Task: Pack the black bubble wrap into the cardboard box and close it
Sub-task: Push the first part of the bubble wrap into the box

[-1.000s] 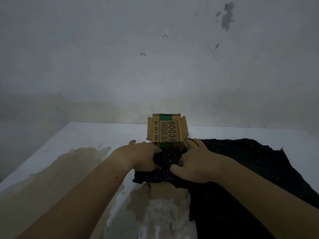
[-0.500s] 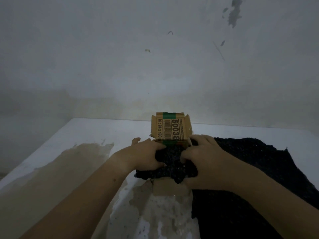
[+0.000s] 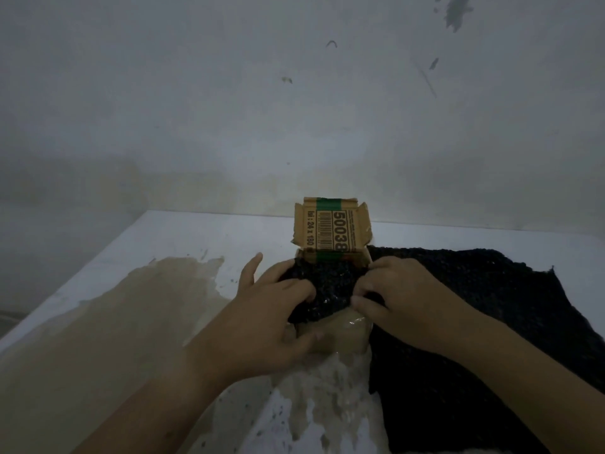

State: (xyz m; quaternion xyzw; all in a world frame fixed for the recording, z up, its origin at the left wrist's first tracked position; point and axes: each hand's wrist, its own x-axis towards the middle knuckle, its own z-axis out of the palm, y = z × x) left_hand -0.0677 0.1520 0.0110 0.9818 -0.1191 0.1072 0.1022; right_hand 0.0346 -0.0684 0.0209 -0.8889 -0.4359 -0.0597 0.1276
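Two hands held black bubble wrap [image 3: 330,285] bunched in the open cardboard box [image 3: 330,335] on the desk [image 3: 196,237]. The left hand [image 3: 271,309] curled its grip over the wad (forefinger splayed); the right hand [image 3: 402,296] pinched it. The far flap read "50038".

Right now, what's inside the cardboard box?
A bunch of black bubble wrap fills the open box, gripped by the left hand and right hand; the rest trails right across the table. The box's floor is hidden under wrap and hands.
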